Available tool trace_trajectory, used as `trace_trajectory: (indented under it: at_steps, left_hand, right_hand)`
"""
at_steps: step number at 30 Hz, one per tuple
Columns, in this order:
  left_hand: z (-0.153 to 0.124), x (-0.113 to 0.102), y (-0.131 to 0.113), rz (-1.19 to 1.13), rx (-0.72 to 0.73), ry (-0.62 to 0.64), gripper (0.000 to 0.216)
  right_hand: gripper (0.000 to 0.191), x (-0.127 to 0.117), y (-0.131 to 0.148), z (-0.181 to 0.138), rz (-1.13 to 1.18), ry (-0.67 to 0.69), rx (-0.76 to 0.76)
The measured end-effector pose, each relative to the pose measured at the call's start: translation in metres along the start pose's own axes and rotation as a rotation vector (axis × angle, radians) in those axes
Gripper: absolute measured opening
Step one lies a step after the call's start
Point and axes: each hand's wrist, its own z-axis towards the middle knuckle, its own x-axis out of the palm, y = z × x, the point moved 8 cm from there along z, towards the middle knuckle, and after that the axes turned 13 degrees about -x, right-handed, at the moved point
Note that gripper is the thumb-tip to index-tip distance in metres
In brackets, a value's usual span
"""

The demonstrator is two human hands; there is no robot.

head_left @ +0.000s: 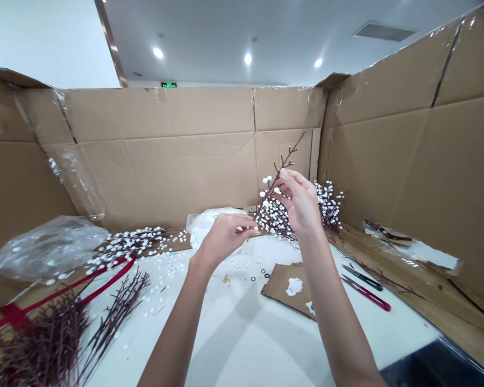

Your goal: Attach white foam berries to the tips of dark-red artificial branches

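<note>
Twig (284, 161) with white buds rises tilted from my left hand (226, 236), thumb and fingers pinched shut on its lower stem; right hand (302, 204) fingertips closed around its upper part.

Bright ceiling spots — wide-angle edge warp.

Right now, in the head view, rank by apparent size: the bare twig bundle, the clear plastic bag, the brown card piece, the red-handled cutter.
1. The bare twig bundle, though it is nearest the camera and cut off by the frame, so unsure.
2. The clear plastic bag.
3. The brown card piece.
4. The red-handled cutter.
</note>
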Motion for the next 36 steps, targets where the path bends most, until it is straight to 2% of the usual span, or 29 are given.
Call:
trace_trajectory:
  at_steps: [6,11,17,21,23,25,28,30,33,36]
  left_hand:
    - [-0.001,0.008,-0.009,0.156,0.093,-0.02,0.017]
    - [-0.002,0.018,-0.008,0.325,0.095,0.018,0.021]
    - [-0.001,0.023,-0.005,0.246,0.065,0.044,0.018]
    - [-0.002,0.024,-0.003,0.039,-0.014,0.176,0.016]
    - [-0.002,0.018,-0.001,-0.086,-0.093,0.225,0.016]
    - [-0.001,0.0,0.005,-0.242,-0.195,0.141,0.014]
    - [-0.003,-0.032,0.019,-0.545,-0.31,-0.142,0.014]
    - [-0.005,-0.041,0.027,-0.732,-0.325,-0.259,0.016]
    - [-0.004,-0.039,0.033,-0.952,-0.314,-0.278,0.018]
    - [0.0,-0.031,0.035,-1.124,-0.296,-0.239,0.017]
  right_hand:
    - [0.017,-0.007,0.003,0.003,-0.087,-0.071,-0.109]
    - [0.017,-0.005,0.007,0.002,-0.029,-0.087,-0.136]
    - [0.015,0.0,0.008,0.002,0.054,-0.059,-0.125]
    - [0.013,0.005,0.01,0.0,0.034,-0.016,-0.116]
    - [0.01,0.01,0.01,-0.002,0.009,0.033,-0.095]
    - [0.009,0.016,0.01,-0.006,-0.011,0.099,-0.061]
    - [0.014,0.031,0.008,-0.014,-0.051,0.24,-0.022]
    - [0.017,0.043,0.006,-0.023,-0.081,0.347,-0.016]
    - [0.021,0.059,0.004,-0.035,-0.099,0.471,-0.011]
    - [0.022,0.065,0.003,-0.042,-0.108,0.491,-0.022]
